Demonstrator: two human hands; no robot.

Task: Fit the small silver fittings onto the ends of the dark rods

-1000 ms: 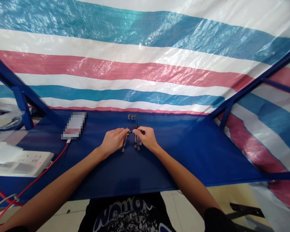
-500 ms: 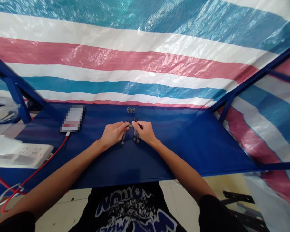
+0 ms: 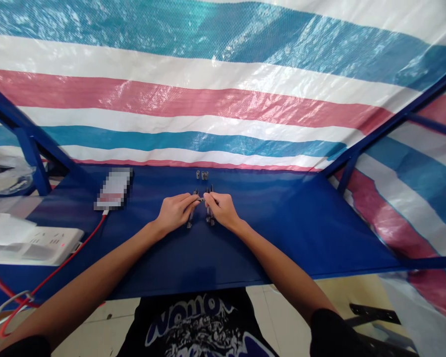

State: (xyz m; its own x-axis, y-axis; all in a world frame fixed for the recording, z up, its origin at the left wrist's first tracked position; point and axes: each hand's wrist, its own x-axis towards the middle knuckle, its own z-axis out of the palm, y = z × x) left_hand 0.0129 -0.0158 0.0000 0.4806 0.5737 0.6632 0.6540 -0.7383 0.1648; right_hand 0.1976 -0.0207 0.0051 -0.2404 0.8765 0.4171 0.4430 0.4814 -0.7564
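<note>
My left hand (image 3: 174, 210) and my right hand (image 3: 223, 209) meet over the blue table, fingertips pinched around a small dark metallic piece (image 3: 201, 200). Its exact kind is too small to make out. Beneath my left fingers lies a slim dark metal rod-like part (image 3: 190, 219), partly covered. Several similar rod-like parts (image 3: 210, 218) lie side by side at the fingers of my right hand, which hides some of their length. Just beyond both hands, 3 short grey metal cylinders (image 3: 204, 175) stand in a row.
On the blue table (image 3: 282, 218), a phone (image 3: 113, 188) with pixelated screen lies to the left, joined to a red cable (image 3: 89, 238). A white power strip (image 3: 55, 243) sits nearer the left edge. Blue frame bars (image 3: 379, 129) and a striped plastic sheet (image 3: 208, 94) enclose the table.
The whole view has shifted slightly, so the table appears lower. Both hands stay together, and the small piece between the fingertips shows less of its length.
</note>
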